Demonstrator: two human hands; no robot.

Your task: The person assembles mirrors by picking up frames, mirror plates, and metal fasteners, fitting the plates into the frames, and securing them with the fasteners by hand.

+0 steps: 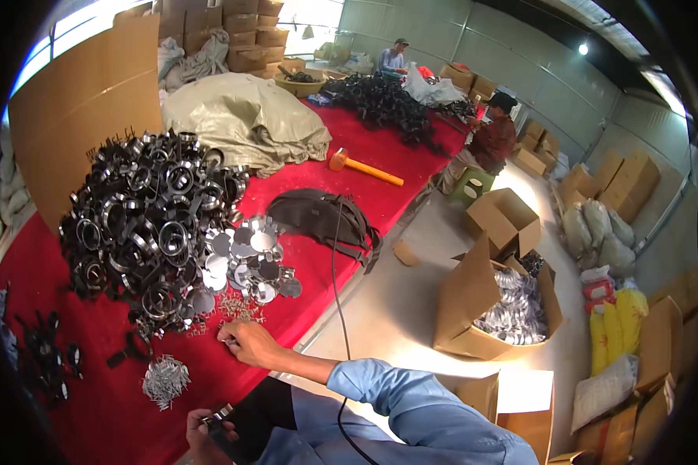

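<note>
My left hand (200, 440), low in the picture near the table's edge, is closed around a small black-and-silver ring-shaped part (219, 414). My right hand (250, 343) rests over the red cloth with its fingers curled together. It is right beside a scatter of tiny metal clips (239, 308), and whatever its fingertips pinch is too small to make out. Beyond it lie round mirror-like discs (244, 260). A tall heap of black and chrome rings (151, 213) rises to the left. Between my hands and that heap sits a mound of thin silver pins (165, 382).
A wooden-handled mallet (367, 171), a black bag (318, 217) and a covered sack (244, 116) lie farther along the red table (287, 324). More black parts (50, 353) are at the left. Open cartons (500, 306) stand on the floor to the right. Two people sit farther back.
</note>
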